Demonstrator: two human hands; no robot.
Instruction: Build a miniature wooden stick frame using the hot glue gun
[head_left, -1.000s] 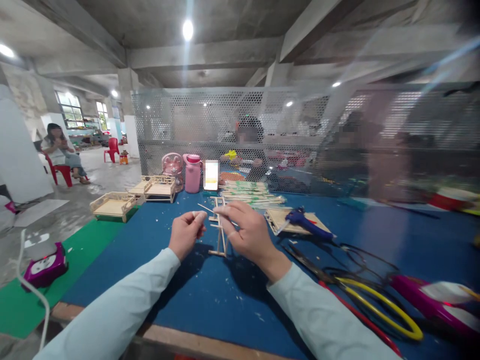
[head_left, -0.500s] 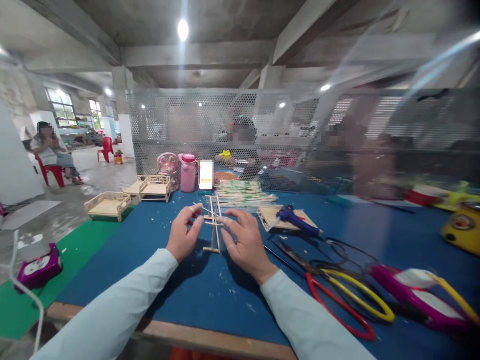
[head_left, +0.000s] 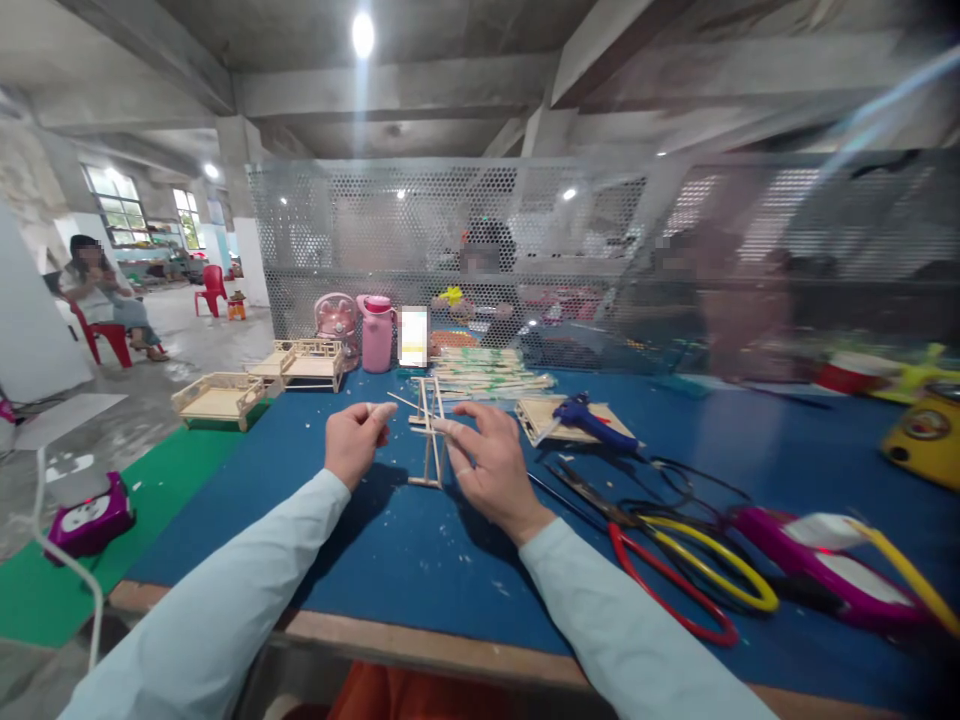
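Observation:
A small frame of thin wooden sticks (head_left: 428, 455) stands over the blue tabletop between my hands. My right hand (head_left: 491, 465) pinches its crosspiece from the right, with thumb and forefinger on the sticks. To the left of the frame is my left hand (head_left: 352, 440), its thumb and fingers pressed together and apart from the frame. Whatever lies in that pinch, if anything, is too small to make out. One thin stick slants out from the frame toward the left fingertips.
A blue glue gun (head_left: 600, 425) rests on a wooden piece (head_left: 536, 418) at the right. Nearer lie scissors (head_left: 675, 565) and a purple power strip (head_left: 840, 575). Bundled sticks (head_left: 487, 375), a phone (head_left: 413, 337) and a pink jug (head_left: 377, 335) stand behind. Small wooden beds (head_left: 219, 400) sit at left.
My left hand has drawn back to the left, off the stick frame, and its fingers have closed together. My right hand keeps its hold. The whole view has shifted slightly.

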